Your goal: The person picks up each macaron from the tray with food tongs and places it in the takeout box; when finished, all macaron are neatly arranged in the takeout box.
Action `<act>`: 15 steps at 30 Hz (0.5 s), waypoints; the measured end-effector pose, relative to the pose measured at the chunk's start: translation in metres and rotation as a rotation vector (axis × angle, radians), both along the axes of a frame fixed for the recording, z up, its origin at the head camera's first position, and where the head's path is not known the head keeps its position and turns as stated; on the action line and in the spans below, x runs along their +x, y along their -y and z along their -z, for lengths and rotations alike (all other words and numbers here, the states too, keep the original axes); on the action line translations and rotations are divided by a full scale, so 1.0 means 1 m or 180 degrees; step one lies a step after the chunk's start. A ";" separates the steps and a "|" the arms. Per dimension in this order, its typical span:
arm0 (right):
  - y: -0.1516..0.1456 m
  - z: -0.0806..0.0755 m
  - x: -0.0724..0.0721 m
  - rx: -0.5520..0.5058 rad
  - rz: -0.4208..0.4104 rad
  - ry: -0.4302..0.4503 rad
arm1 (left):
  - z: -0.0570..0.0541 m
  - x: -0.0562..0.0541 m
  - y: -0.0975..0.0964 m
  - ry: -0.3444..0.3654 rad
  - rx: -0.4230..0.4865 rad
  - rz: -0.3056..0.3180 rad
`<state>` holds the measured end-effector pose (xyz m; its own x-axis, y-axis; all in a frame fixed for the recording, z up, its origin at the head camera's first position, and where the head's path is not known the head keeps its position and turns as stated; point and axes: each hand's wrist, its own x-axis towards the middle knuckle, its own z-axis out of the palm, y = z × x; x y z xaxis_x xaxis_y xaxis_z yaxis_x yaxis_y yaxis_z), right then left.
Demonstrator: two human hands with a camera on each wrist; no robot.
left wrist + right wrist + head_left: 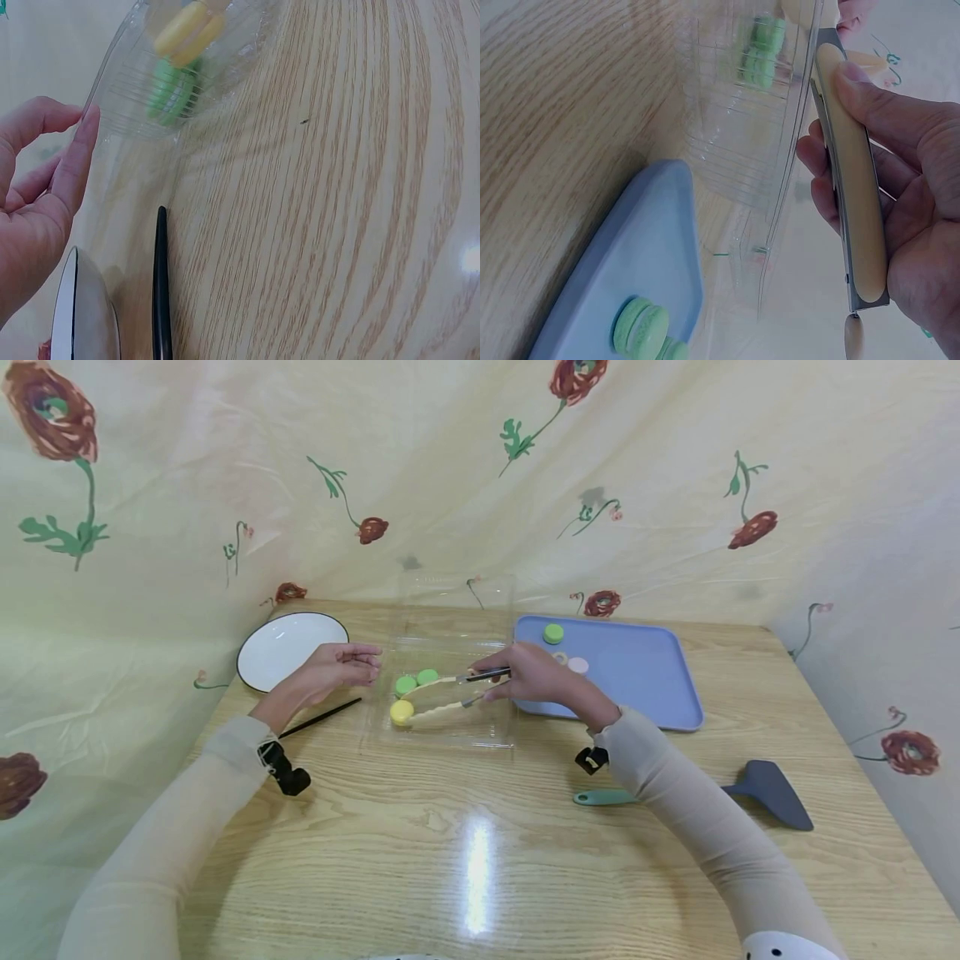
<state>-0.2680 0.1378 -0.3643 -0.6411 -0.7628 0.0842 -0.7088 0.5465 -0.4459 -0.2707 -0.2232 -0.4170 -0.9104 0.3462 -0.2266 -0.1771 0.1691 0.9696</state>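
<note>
My right hand grips a pair of tongs with beige handle panels. The tongs' pale tips reach into a clear plastic box and stand on either side of a yellow macaron; whether they squeeze it I cannot tell. Beside it in the box lie two green macarons. My left hand is at the box's left side, where thumb and finger pinch the thin rim in the left wrist view. The box's lid stands raised at the back.
Right of the box, a blue tray carries a green macaron, a pink one and a pale ring-shaped piece. A white dark-rimmed dish and a thin black stick lie left. A spatula lies under the right forearm.
</note>
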 end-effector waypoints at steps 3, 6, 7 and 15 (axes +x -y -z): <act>0.001 0.000 0.001 0.0028 0.0023 0.0010 | 0.001 -0.001 0.002 0.0024 0.0008 0.0039; 0.002 0.000 0.001 0.0061 0.0045 0.0035 | 0.001 -0.001 0.003 0.0049 0.0021 0.0062; 0.003 0.000 0.001 0.0069 0.0049 0.0041 | 0.002 -0.002 0.003 0.0055 0.0026 0.0073; 0.006 0.004 0.001 0.0082 0.0085 0.0035 | 0.002 -0.003 0.004 0.0102 -0.0010 0.0105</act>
<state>-0.2666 0.1323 -0.3682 -0.6621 -0.7472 0.0576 -0.6890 0.5767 -0.4391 -0.2737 -0.2275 -0.4186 -0.8908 0.3751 -0.2566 -0.2022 0.1785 0.9629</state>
